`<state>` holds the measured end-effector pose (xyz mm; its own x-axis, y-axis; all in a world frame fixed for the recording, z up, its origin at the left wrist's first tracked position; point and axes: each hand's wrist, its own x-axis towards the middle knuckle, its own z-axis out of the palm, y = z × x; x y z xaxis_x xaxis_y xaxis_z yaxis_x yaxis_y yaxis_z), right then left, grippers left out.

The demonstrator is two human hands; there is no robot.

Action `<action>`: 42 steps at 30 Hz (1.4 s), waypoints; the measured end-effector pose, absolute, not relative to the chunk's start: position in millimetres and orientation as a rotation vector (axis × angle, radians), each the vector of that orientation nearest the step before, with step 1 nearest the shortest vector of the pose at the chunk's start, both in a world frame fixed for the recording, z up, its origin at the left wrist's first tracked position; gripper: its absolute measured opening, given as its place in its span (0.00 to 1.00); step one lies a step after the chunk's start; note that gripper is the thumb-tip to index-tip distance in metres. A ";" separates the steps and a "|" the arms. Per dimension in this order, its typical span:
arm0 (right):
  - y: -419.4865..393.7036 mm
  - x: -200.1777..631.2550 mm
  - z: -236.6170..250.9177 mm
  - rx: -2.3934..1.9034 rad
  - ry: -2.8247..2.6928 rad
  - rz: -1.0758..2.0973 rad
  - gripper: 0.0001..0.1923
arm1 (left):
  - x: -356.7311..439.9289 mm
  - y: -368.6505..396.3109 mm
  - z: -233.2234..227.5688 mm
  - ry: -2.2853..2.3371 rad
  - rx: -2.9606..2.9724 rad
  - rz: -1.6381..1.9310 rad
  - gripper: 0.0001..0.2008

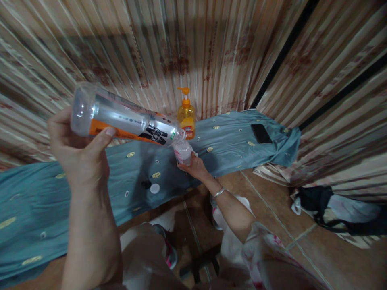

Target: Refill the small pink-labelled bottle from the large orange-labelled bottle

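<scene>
Closest to me are the person's pale-clad knees (142,249), with a grey and pink shoe (172,253) beside them and a dark bar (201,262) low between the legs, above brown floor tiles (266,197). The left hand (80,149) is clamped round the base end of a big bottle (121,117), which is tipped nearly flat with its neck slanting down to the right. The right hand (196,166), below a silvery bracelet (219,192), grips a small clear bottle (184,152) right at that neck, over the long surface (229,149). This is draped in a creased blue-green cloth with yellow pineapples, and near its front edge a white cap (155,188) lies just beside a dark round piece (146,184). Farther back stands an orange pump bottle (186,117), and off to the right lies a black phone (261,133). A dark and grey heap (341,209) sits on the floor at the right, its outline hard to make out. Behind everything hang striped, flowered curtains (145,60), crossed by black poles (281,56). The right fingers hide part of the small bottle, the big bottle's neck overlaps its mouth, and I can't tell whether any liquid is running. The surface's left end is cut off.
</scene>
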<state>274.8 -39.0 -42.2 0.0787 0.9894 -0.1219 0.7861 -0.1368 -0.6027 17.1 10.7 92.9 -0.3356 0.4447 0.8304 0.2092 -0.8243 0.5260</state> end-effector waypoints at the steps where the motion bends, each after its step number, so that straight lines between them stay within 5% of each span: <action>1: -38.7 275.1 -43.3 -1.978 -1.756 0.724 0.40 | 17.6 10.3 93.5 0.864 1.716 2.289 0.48; 42: -38.4 275.6 -42.2 -1.981 -1.785 0.700 0.37 | 21.1 24.4 102.5 0.878 1.842 2.249 0.52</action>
<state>275.6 -38.4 -42.2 0.0679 0.9918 -0.1087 0.8014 -0.1191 -0.5861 21.1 24.4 102.5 -0.2608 0.4274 0.8656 0.2723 -0.8277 0.4907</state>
